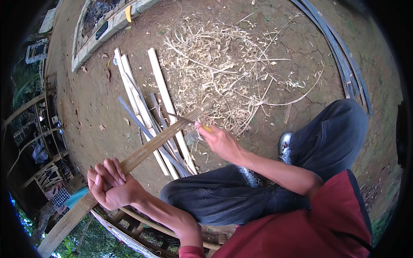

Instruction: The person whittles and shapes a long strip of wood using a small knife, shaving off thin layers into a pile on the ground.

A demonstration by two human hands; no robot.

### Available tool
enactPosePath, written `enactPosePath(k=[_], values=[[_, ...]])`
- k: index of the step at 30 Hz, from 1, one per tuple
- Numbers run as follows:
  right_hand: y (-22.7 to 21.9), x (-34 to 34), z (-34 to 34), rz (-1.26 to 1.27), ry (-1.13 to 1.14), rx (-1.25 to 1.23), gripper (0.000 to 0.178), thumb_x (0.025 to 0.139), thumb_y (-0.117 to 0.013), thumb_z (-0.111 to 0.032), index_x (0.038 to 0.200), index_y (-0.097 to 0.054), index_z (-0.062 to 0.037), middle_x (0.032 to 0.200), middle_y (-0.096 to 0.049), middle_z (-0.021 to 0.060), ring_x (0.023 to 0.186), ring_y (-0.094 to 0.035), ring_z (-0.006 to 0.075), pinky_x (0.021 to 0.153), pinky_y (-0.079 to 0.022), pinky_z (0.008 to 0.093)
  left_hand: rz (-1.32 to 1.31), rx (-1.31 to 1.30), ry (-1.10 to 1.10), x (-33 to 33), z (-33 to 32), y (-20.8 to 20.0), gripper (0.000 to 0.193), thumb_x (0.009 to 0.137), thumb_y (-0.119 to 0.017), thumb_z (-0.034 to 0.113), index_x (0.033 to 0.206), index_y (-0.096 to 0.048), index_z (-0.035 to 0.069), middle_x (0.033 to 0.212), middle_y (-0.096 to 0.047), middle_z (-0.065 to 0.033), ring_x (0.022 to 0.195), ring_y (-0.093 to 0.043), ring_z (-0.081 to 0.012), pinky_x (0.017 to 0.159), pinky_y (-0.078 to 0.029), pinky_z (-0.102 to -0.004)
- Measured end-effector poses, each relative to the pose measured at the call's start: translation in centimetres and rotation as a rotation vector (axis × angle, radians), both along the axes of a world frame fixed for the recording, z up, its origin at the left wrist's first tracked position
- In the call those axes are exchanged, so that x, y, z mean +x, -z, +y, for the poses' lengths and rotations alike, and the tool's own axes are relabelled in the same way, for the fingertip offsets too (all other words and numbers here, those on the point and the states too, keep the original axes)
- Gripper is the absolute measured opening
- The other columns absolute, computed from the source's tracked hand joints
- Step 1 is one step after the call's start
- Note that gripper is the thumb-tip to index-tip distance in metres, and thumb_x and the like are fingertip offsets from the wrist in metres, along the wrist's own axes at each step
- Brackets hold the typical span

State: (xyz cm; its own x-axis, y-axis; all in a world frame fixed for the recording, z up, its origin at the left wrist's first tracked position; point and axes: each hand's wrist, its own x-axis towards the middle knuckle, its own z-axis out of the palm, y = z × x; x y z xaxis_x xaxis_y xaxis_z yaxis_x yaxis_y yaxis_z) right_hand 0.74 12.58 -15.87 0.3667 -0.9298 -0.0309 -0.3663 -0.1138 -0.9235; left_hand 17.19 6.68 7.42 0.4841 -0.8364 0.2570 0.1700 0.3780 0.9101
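Note:
A long flat bamboo slat (151, 145) runs slantwise from the lower left up toward the middle. My left hand (112, 184) has its fingers wrapped round its lower part. Near the slat's far end, my right hand (221, 142) grips a knife by its yellow handle (207, 128). The thin dark knife blade (183, 118) lies across the slat, apparently touching it. A teal piece of material (77, 197) shows beside the slat, just below my left hand; what it belongs to is hidden.
Curled pale shavings (223, 71) cover the ground ahead. Several pale slats (160, 81) and dark strips (135, 117) lie left of them. Long dark strips (337, 51) curve along the right. A stone curb (88, 48) bears a black flat object (101, 31). My bent legs are close by.

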Motion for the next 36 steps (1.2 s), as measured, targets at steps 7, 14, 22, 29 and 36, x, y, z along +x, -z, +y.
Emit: enactPosePath(k=[7, 14, 22, 29, 36], values=[[-0.2, -1.2, -1.0, 0.023, -0.049, 0.141, 0.054, 0.09, -0.045, 0.01, 0.142, -0.041, -0.0025, 0.072, -0.055, 0.0216, 0.044, -0.05, 0.0161, 0.031, -0.046, 0.0228, -0.029, 0.009, -0.073, -0.2, 0.0, 0.2, 0.029, 0.08, -0.043, 0.008, 0.059, -0.026, 0.015, 0.048, -0.022, 0.0003, 0.04, -0.018, -0.0101, 0.036, -0.021, -0.0228], [2.1, -1.6, -0.3, 0.067, 0.003, 0.33, 0.041, 0.102, -0.035, -0.007, 0.142, -0.04, -0.002, 0.051, -0.042, 0.0032, 0.036, -0.039, 0.0097, 0.028, -0.038, 0.0224, -0.072, 0.023, -0.097, -1.4, 0.0, 0.0, 0.029, 0.08, -0.042, 0.007, 0.059, -0.024, 0.015, 0.048, -0.021, 0.0005, 0.041, -0.017, -0.0103, 0.036, -0.019, -0.0228], [2.5, -1.3, -0.9, 0.014, 0.004, 0.148, 0.044, 0.1, -0.041, -0.007, 0.144, -0.039, -0.0051, 0.047, -0.039, 0.0009, 0.036, -0.04, 0.0083, 0.029, -0.038, 0.0223, -0.045, -0.002, -0.045, -2.7, 0.3, -0.2, 0.028, 0.08, -0.041, 0.006, 0.059, -0.024, 0.015, 0.049, -0.021, 0.0006, 0.04, -0.017, -0.01, 0.036, -0.019, -0.0233], [-0.1, -1.2, -0.7, -0.045, -0.026, 0.098, 0.045, 0.099, -0.043, -0.006, 0.143, -0.04, -0.0067, 0.05, -0.04, 0.0028, 0.036, -0.04, 0.0121, 0.033, -0.042, 0.0254, -0.057, -0.004, -0.083, -1.5, 0.2, 0.3, 0.028, 0.081, -0.041, 0.007, 0.059, -0.024, 0.015, 0.049, -0.021, 0.0006, 0.041, -0.02, -0.0102, 0.035, -0.019, -0.0233], [4.2, -2.4, 0.1, 0.078, 0.007, 0.311, 0.048, 0.094, -0.05, -0.001, 0.141, -0.043, -0.0044, 0.048, -0.044, 0.002, 0.036, -0.04, 0.0122, 0.031, -0.037, 0.0255, -0.114, 0.018, -0.174, -1.8, 0.3, 0.1, 0.028, 0.081, -0.04, 0.008, 0.06, -0.024, 0.015, 0.049, -0.021, 0.0009, 0.041, -0.018, -0.0098, 0.035, -0.019, -0.0236]])
